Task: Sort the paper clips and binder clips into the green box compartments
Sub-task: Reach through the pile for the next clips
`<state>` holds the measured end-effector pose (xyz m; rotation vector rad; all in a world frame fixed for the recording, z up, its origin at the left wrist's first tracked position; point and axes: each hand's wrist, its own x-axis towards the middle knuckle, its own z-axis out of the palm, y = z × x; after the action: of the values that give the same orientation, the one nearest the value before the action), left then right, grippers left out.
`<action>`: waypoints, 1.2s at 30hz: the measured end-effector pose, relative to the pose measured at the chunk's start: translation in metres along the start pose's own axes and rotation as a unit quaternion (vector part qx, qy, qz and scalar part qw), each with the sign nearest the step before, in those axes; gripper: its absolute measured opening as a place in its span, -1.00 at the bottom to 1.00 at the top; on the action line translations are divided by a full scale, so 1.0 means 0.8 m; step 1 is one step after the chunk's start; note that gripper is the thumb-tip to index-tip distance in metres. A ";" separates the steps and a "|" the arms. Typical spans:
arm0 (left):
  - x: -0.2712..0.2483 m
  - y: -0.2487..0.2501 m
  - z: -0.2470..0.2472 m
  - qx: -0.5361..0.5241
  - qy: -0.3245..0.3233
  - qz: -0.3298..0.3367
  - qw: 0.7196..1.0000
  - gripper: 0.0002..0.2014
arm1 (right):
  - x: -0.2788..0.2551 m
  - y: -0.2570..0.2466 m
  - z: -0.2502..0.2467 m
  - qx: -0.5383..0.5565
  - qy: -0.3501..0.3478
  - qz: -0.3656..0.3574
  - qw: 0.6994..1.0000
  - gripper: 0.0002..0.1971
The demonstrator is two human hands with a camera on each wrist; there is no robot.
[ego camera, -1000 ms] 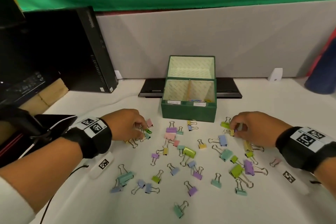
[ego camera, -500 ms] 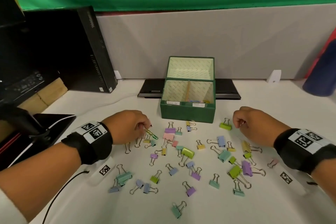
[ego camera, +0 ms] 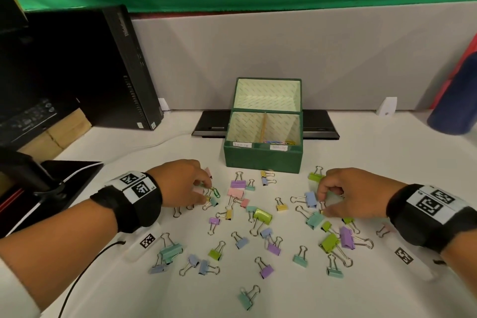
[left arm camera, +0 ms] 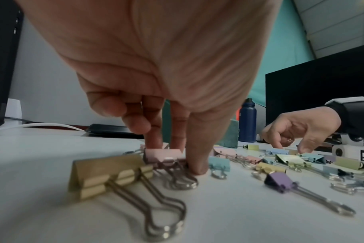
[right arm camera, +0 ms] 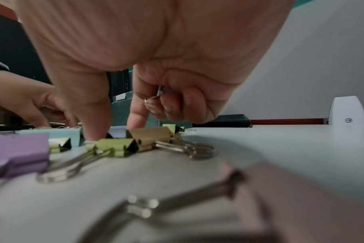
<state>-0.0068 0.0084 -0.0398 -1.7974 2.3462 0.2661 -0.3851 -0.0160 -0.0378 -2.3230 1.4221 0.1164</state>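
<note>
The green box [ego camera: 263, 162] stands open at the table's middle back; its right compartment holds several paper clips [ego camera: 276, 141]. Pastel binder clips [ego camera: 262, 215] lie scattered in front. My left hand [ego camera: 207, 192] is down left of the box, thumb and forefinger pinching a green paper clip [ego camera: 215, 192] on the table. In the left wrist view its thumb [left arm camera: 197, 164] presses the table beside a pink binder clip [left arm camera: 164, 155]. My right hand [ego camera: 321, 205] grips a paper clip [right arm camera: 154, 97] in its curled fingers, with thumb and forefinger down among binder clips [right arm camera: 116, 146].
A black computer tower [ego camera: 124, 72] stands at the back left, a flat black device [ego camera: 211, 126] behind the box, a blue bottle [ego camera: 454, 100] at the far right. White marker tags [ego camera: 147, 241] [ego camera: 404, 255] and a black cable [ego camera: 85, 273] lie near my wrists.
My right hand has come back from beside the box, down and left to the clips at centre right. The left hand has stayed at the green paper clip.
</note>
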 end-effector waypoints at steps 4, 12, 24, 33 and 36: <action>0.001 0.000 -0.006 0.015 0.018 0.042 0.999 -0.78 | 0.003 0.005 0.003 -0.002 0.013 -0.010 1.000 -0.92; 0.007 0.004 -0.009 -0.004 0.027 0.036 0.999 -0.73 | 0.010 0.015 0.003 0.007 0.112 -0.021 0.994 -0.85; 0.009 0.013 -0.017 -0.229 0.061 -0.048 0.970 -0.91 | -0.010 -0.003 -0.017 -0.009 0.152 0.019 0.988 -0.75; 0.006 0.025 -0.021 -0.106 -0.029 -0.035 0.993 -0.89 | 0.027 -0.070 -0.036 0.188 0.158 -0.050 0.968 -0.56; 0.009 0.035 -0.014 -0.007 -0.031 -0.051 0.998 -0.67 | 0.058 -0.096 -0.045 0.172 0.161 -0.059 0.970 -0.62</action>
<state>-0.0360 0.0058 -0.0300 -1.8794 2.2087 0.3212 -0.3010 -0.0383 0.0052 -2.1910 1.3139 -0.5248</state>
